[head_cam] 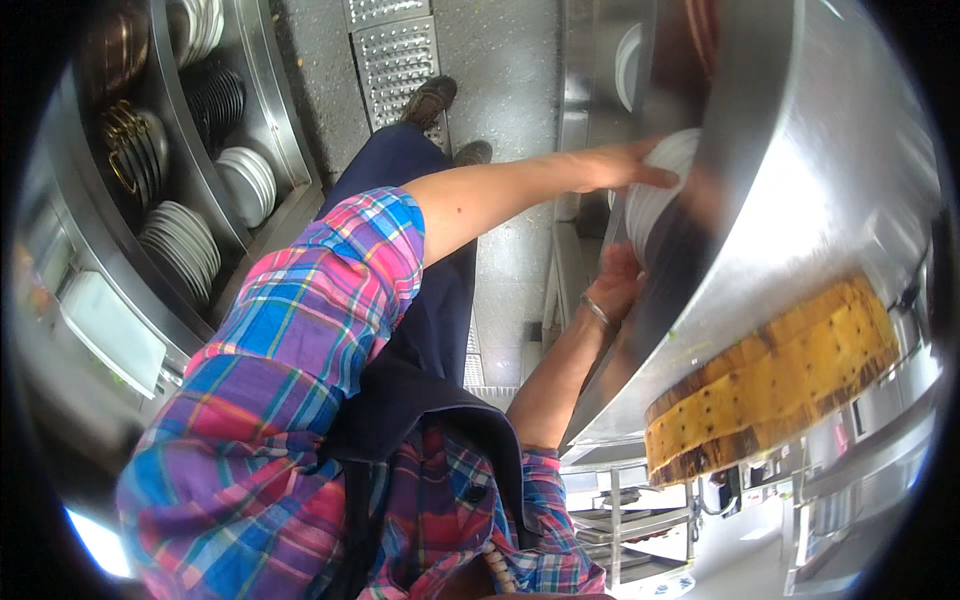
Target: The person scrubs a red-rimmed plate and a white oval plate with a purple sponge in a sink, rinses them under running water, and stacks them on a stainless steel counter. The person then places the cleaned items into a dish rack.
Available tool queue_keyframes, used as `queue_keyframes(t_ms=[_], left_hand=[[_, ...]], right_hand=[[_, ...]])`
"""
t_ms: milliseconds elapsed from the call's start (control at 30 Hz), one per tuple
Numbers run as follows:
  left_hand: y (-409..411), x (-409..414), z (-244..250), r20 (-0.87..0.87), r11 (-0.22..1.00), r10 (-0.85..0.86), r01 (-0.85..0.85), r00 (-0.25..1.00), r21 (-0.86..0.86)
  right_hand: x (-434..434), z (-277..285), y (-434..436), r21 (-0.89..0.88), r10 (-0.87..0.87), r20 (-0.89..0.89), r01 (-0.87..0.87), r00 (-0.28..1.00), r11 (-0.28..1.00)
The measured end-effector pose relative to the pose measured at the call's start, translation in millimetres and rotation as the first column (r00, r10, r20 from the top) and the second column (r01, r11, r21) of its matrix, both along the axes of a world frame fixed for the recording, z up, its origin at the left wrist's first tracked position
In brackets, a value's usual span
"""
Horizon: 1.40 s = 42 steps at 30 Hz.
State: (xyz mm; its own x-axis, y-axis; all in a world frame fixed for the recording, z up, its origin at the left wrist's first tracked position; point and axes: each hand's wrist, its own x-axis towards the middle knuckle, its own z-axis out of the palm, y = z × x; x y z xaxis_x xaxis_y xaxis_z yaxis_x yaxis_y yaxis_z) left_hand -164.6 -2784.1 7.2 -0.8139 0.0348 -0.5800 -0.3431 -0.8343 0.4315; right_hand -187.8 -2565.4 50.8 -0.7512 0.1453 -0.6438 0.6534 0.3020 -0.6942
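Observation:
A stack of white plates point(654, 214) is between my two hands at the open shelf under the steel counter on the right. My left hand point(630, 169) reaches across and grips the upper rim in the picture, its thumb lying over the plate face. Against the lower rim rests my right hand point(621, 281), a bracelet at its wrist; its fingertips are partly hidden by the stack and the counter edge. Whether the plates still rest on the shelf cannot be told.
A thick wooden chopping block point(772, 382) sits on the steel counter point(832, 172). Another white plate point(628, 67) is deeper along the shelf. Steel shelving on the left holds stacked white plates point(180, 251) and dark dishes point(216, 101). A drain grating point(394, 67) crosses the floor.

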Motion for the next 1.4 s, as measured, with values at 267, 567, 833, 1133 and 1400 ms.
queue_keyframes(t_ms=[267,567,833,1133,1400], left_hand=[[-41.2,50.4,-45.0,0.242,0.931,-0.169,0.236,0.955,-0.280],[-133.1,202.3,-20.1,0.308,0.659,-0.612,0.685,0.728,-0.311],[-171.8,55.3,179.3,-0.306,0.488,-0.765,0.199,0.567,-0.850],[-35.5,-27.8,374.4,-0.880,0.927,-0.208,0.201,-0.428,-0.317],[85.1,-18.9,171.8,-0.543,0.352,-0.769,0.486,-0.336,-0.800]], right_hand=[[93.5,9.7,-30.3,-0.058,0.258,0.243,-0.252,0.935,0.966],[266.3,-2.9,-27.8,-0.032,0.085,0.490,-0.080,0.868,0.996],[373.1,-47.2,-67.4,0.026,-0.326,0.457,0.354,0.827,0.935],[422.4,-94.2,-63.3,-0.009,-0.536,0.201,0.548,0.820,0.836],[515.0,-178.5,-97.1,-0.129,-0.939,0.015,0.932,0.344,0.339]])
